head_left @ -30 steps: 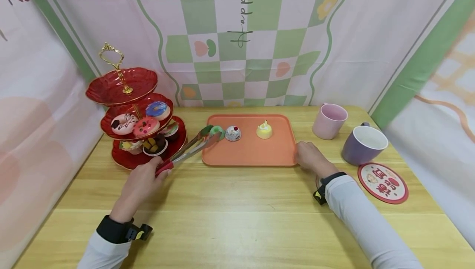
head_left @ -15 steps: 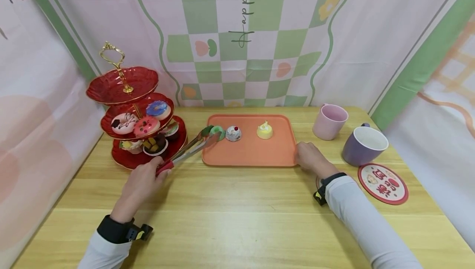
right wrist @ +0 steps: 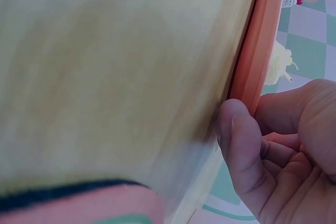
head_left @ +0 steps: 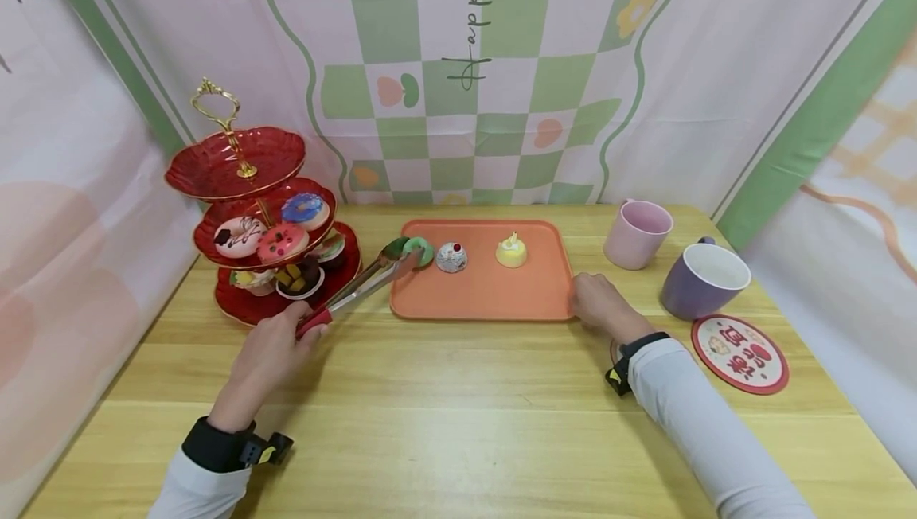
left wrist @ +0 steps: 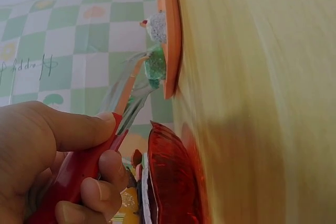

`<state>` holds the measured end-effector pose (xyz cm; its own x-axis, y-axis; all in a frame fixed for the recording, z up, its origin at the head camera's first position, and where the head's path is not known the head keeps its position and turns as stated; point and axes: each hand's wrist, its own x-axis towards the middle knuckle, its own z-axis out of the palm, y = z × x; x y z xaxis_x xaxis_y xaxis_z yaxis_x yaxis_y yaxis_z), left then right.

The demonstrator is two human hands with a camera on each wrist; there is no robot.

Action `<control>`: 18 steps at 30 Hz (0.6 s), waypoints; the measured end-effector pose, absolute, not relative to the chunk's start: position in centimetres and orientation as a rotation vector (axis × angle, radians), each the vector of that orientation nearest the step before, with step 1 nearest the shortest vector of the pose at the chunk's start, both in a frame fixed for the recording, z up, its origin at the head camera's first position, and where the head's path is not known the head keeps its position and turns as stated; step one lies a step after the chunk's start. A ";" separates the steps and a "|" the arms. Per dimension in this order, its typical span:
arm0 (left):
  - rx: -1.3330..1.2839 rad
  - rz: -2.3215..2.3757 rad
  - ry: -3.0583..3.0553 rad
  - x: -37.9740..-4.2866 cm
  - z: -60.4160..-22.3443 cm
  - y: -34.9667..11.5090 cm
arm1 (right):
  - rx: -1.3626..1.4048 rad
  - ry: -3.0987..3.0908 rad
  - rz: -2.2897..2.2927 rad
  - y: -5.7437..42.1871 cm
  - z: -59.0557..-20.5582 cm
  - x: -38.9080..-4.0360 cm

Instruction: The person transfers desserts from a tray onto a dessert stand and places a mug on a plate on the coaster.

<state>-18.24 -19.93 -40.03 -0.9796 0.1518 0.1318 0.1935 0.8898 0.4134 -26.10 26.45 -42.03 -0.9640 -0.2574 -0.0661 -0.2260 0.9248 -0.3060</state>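
My left hand (head_left: 267, 360) grips the red handle of metal tongs (head_left: 363, 286), fingers curled round it in the left wrist view. The tongs' tips are at a small green doughnut (head_left: 423, 247) at the left end of an orange tray (head_left: 480, 296). In the left wrist view the doughnut (left wrist: 156, 65) sits at the tray's edge with the tips against it. To its right on the tray are a silvery-white round cake (head_left: 450, 260) with a red berry and a yellow cake (head_left: 511, 254). My right hand (head_left: 603, 306) pinches the tray's right edge between thumb and fingers.
A red three-tier stand (head_left: 235, 161) with doughnuts and cupcakes stands at the left, close to my left hand. A pink mug (head_left: 634, 244), a purple mug (head_left: 691, 284) and a round coaster (head_left: 741, 353) are at the right. A patterned cloth (head_left: 494, 145) hangs behind.
The tongs and my left hand have shifted slightly to the left, and the green doughnut has moved a little left and back. My right hand stays at the tray's edge.
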 end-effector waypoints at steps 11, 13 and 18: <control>-0.262 -0.656 -2.938 -18.0 -39.8 -20.4 | -0.388 2.984 -0.435 26.5 -42.1 -26.2; -0.262 -0.656 -2.920 -17.9 -39.5 -20.5 | -0.375 2.976 -0.439 26.5 -42.0 -26.2; -0.250 -0.662 -2.894 -17.4 -38.6 -20.8 | -0.392 2.972 -0.444 26.6 -42.0 -26.2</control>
